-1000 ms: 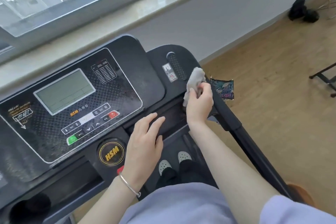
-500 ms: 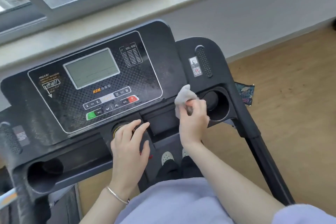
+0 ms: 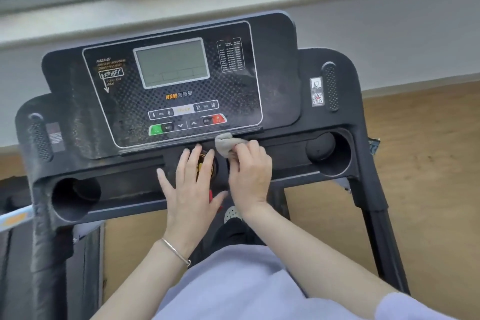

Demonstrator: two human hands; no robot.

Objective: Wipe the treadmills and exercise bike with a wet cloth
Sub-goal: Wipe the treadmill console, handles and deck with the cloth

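The right hand [image 3: 249, 176] holds a bunched grey cloth [image 3: 227, 144] in curled fingers, pressing it on the treadmill [image 3: 280, 65] console just below the button panel [image 3: 181, 114]. Just left of that grip, the left hand [image 3: 191, 187] lies flat, fingers spread, over a round badge [image 3: 207, 166].

The person wore a pale lavender top [image 3: 241, 286] with short sleeves, one sleeve edge [image 3: 405, 306] showing at 5 o'clock. A thin silver bangle [image 3: 176, 252] circled the left wrist. Both forearms were bare. Below, dark trousers [image 3: 233, 231] met a white perforated clog [image 3: 232, 213].
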